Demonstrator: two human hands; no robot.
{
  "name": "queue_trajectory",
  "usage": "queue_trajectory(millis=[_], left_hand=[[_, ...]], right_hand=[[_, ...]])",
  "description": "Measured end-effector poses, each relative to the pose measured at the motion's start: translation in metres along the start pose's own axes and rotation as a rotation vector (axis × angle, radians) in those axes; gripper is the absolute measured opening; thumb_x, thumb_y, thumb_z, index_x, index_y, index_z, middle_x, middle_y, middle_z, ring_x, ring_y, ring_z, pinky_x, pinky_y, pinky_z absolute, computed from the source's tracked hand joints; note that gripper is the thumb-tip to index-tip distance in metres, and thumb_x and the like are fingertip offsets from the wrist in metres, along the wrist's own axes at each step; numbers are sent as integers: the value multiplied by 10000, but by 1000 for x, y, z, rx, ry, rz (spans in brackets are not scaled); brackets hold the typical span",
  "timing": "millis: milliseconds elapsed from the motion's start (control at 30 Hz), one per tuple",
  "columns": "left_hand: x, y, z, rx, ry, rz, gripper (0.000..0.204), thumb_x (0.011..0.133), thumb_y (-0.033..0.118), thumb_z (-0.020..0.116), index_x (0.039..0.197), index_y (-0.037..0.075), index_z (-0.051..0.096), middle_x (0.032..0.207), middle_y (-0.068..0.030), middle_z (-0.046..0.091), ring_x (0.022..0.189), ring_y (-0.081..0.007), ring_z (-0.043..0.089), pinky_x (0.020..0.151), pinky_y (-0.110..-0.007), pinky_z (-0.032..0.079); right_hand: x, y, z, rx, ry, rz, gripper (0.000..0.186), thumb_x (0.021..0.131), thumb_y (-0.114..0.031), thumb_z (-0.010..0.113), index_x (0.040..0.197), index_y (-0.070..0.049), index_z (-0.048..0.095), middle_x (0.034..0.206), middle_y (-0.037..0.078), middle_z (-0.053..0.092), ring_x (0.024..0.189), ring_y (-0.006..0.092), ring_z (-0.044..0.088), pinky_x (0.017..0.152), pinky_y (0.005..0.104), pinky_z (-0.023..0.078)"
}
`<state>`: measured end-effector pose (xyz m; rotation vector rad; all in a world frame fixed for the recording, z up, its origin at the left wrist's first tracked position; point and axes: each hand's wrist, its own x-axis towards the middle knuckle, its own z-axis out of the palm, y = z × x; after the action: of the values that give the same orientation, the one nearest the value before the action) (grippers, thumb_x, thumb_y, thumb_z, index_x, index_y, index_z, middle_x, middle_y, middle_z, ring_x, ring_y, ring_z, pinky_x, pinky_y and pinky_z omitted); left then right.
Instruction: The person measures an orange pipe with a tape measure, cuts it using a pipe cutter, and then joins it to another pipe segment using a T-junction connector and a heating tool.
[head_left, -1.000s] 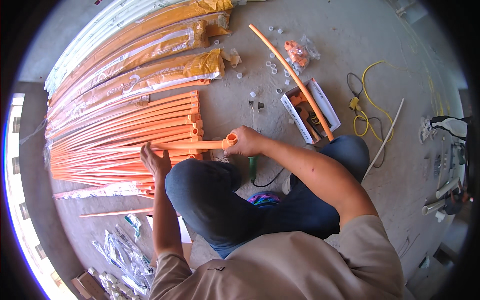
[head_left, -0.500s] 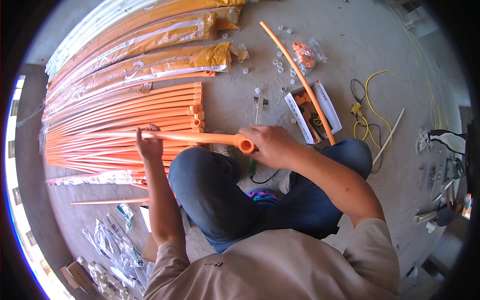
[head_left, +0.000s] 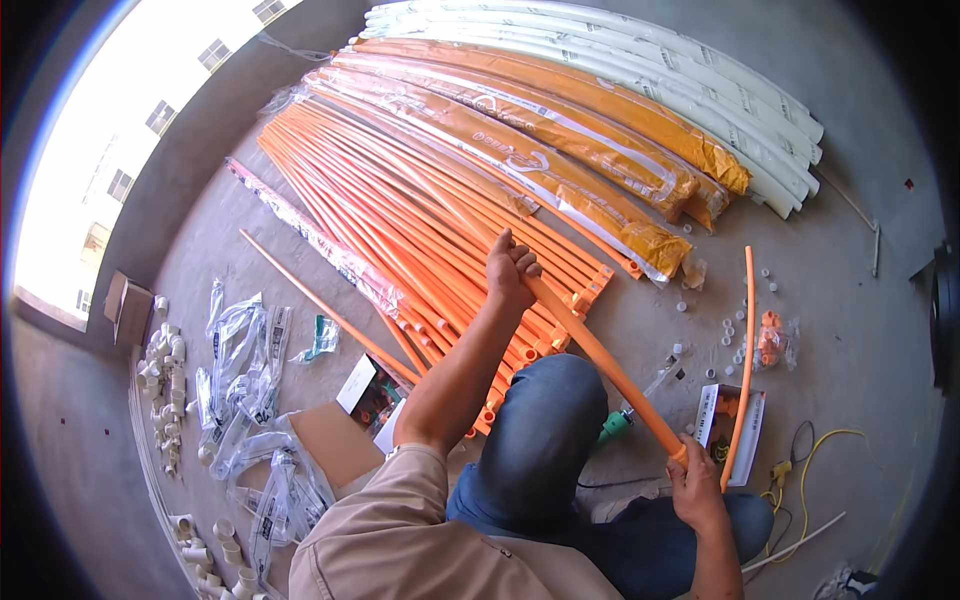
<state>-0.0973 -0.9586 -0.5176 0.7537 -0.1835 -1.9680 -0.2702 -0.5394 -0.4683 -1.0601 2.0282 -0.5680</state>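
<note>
Left hand [head_left: 512,272], centre, and right hand [head_left: 697,486], lower right, clasp an orange pipe [head_left: 612,371], seemingly steadying it; moving it needs coordinated grips.

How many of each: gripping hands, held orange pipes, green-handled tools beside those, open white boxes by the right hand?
Left hand, right hand: 2
Held orange plastic pipe: 1
Green-handled tool: 1
Open white cardboard box: 1
Total: 5
</note>
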Motion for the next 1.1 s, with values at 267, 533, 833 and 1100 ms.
queue_trajectory(millis=[267, 533, 833, 1100], left_hand=[[-59, 5, 79, -31, -340, -5, 369, 1023, 348, 555, 696, 203, 467, 532, 77, 282, 422, -71, 294, 393, -246, 305], [-98, -1, 97, -63, -858, -72, 435, 1080, 344, 450, 679, 181, 405, 562, 64, 298, 474, -65, 286, 485, -252, 309], [-151, -75, 163, 203, -1009, -118, 426, 1075, 352, 449, 696, 185, 350, 564, 50, 252, 486, -103, 261, 519, -303, 326], [-155, -71, 193, 230, -1101, -115, 430, 1062, 332, 474, 677, 170, 371, 556, 46, 293, 474, -104, 296, 503, -295, 336]], right_hand=[[-6, 22, -15, -166, 160, -91, 445, 949, -144, 631, 1321, 26, 458, 1210, 289, 570, 1153, 485, 527, 993, 508, 434], [-4, 2, -87, -494, 53, 164, 349, 927, -297, 699, 1020, 10, 560, 1036, 213, 677, 1035, 401, 650, 917, 487, 493], [7, 67, -77, -705, -16, 282, 419, 829, -419, 785, 1005, -58, 666, 937, 129, 708, 986, 320, 700, 857, 447, 532], [28, 65, -76, -537, 35, 215, 403, 805, -405, 785, 1023, -80, 691, 974, 150, 725, 959, 344, 698, 848, 457, 543]])
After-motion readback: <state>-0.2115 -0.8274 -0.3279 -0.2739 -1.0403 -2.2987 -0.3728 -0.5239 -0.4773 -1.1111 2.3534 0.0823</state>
